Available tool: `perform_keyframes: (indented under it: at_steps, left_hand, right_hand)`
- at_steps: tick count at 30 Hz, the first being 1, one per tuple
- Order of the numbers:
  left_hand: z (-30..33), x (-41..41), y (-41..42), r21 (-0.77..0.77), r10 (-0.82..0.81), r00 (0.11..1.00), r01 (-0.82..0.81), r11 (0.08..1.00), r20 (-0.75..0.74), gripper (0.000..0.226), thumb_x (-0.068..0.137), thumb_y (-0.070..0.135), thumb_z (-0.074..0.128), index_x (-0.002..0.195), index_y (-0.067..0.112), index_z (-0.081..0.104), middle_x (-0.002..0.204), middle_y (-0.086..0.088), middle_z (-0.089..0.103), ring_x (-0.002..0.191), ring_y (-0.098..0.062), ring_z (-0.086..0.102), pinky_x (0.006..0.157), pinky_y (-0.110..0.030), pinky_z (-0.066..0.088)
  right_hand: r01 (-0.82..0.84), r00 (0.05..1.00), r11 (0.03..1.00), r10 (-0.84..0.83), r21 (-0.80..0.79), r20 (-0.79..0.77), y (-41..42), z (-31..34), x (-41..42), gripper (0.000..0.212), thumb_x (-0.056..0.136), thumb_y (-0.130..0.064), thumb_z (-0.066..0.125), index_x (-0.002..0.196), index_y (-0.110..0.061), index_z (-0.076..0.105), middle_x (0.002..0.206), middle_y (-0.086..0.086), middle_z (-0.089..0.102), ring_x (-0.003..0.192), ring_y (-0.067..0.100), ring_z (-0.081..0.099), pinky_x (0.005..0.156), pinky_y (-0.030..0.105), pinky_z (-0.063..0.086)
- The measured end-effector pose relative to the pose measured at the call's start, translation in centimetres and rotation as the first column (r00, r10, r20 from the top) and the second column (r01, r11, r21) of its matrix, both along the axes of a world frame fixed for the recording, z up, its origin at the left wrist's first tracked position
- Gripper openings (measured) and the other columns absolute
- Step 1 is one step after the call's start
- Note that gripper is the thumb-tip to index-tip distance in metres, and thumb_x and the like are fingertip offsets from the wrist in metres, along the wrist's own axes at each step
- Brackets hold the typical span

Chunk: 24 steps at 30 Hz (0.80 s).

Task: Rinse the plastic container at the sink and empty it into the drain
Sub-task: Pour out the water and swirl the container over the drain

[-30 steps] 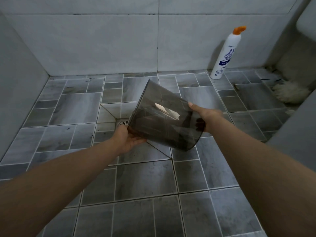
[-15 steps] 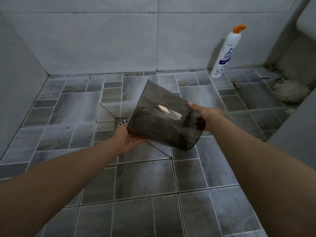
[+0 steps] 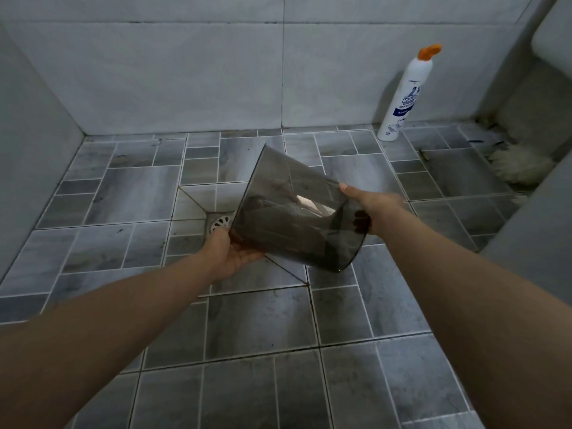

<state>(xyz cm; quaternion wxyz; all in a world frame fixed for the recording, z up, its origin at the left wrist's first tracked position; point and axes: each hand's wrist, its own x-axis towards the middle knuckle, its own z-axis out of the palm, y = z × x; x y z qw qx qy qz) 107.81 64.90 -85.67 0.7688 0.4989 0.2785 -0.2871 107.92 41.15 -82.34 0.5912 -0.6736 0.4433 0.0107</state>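
Observation:
A smoky, see-through plastic container [image 3: 291, 212] is tipped on its side above the grey tiled floor, its wide mouth turned left toward a round metal floor drain [image 3: 219, 223]. My left hand [image 3: 230, 255] cups the lower rim of the mouth from beneath. My right hand [image 3: 376, 212] grips the container's base end, thumb on top and fingers curled under, seen through the plastic. Part of the drain is hidden behind the rim and my left hand.
A white cleaner bottle [image 3: 405, 94] with an orange cap stands against the back wall at the right. A white mop head [image 3: 520, 165] lies in the right corner. Tiled walls close the left and back sides.
The container and both hands have hardly shifted; the drain shows a little more beside the rim.

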Motion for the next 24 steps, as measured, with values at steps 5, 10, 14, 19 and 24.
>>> perform_keyframes:
  at_steps: [5, 10, 14, 19, 24]
  left_hand:
    - [-0.29, 0.27, 0.1, -0.008, 0.008, 1.0, -0.008, 1.0, 0.0, 0.036, 0.1, 0.018, 0.024, 0.089, 0.004, 0.055, 0.138, -0.026, 0.048, 0.128, -0.041, 0.046, 0.092, -0.05, 0.041]
    - [-0.11, 0.28, 0.18, -0.019, 0.009, 1.0, -0.009, 1.0, 0.01, 0.036, 0.1, 0.017, 0.024, 0.088, 0.004, 0.055, 0.139, -0.027, 0.047, 0.128, -0.041, 0.046, 0.096, -0.05, 0.041]
    - [0.28, 0.06, 0.29, -0.006, -0.003, 1.0, 0.003, 1.0, 0.019, 0.037, 0.099, 0.014, 0.022, 0.086, 0.003, 0.055, 0.138, -0.027, 0.047, 0.129, -0.041, 0.046, 0.095, -0.049, 0.041]
    - [0.35, -0.08, 0.41, 0.027, -0.001, 1.0, 0.001, 1.0, 0.011, 0.036, 0.099, 0.014, 0.023, 0.086, 0.003, 0.055, 0.118, -0.024, 0.052, 0.124, -0.04, 0.049, 0.097, -0.049, 0.04]
    - [0.58, -0.23, 0.31, 0.059, 0.013, 1.0, -0.013, 0.998, 0.007, 0.036, 0.099, 0.014, 0.024, 0.083, 0.003, 0.055, 0.093, -0.02, 0.057, 0.09, -0.035, 0.056, 0.098, -0.048, 0.04]
  right_hand:
    - [-0.005, 1.0, 1.0, 0.005, -0.001, 0.013, -0.05, -0.08, 0.23, 0.086, 0.006, -0.053, 0.08, 0.073, -0.011, 0.046, 0.109, 0.02, 0.066, 0.093, 0.036, 0.068, 0.08, 0.051, 0.058]
    - [-0.016, 1.0, 1.0, 0.016, 0.0, 0.019, -0.08, 0.09, 0.23, 0.076, 0.024, -0.05, 0.089, 0.073, -0.01, 0.046, 0.11, 0.02, 0.065, 0.094, 0.037, 0.067, 0.08, 0.051, 0.058]
    - [-0.009, 1.0, 1.0, 0.009, -0.012, 0.011, -0.09, 0.15, 0.14, 0.065, 0.042, -0.043, 0.092, 0.072, -0.01, 0.044, 0.111, 0.02, 0.065, 0.095, 0.036, 0.067, 0.08, 0.051, 0.058]
    - [-0.001, 1.0, 1.0, 0.001, -0.022, 0.009, 0.11, 0.16, 0.23, 0.068, 0.039, -0.045, 0.092, 0.071, -0.01, 0.042, 0.111, 0.02, 0.064, 0.095, 0.036, 0.066, 0.079, 0.051, 0.058]
    - [-0.017, 1.0, 0.999, 0.017, -0.04, -0.004, 0.04, 0.13, 0.21, 0.073, 0.038, -0.049, 0.09, 0.08, -0.006, 0.049, 0.108, 0.019, 0.066, 0.094, 0.036, 0.067, 0.08, 0.049, 0.058]
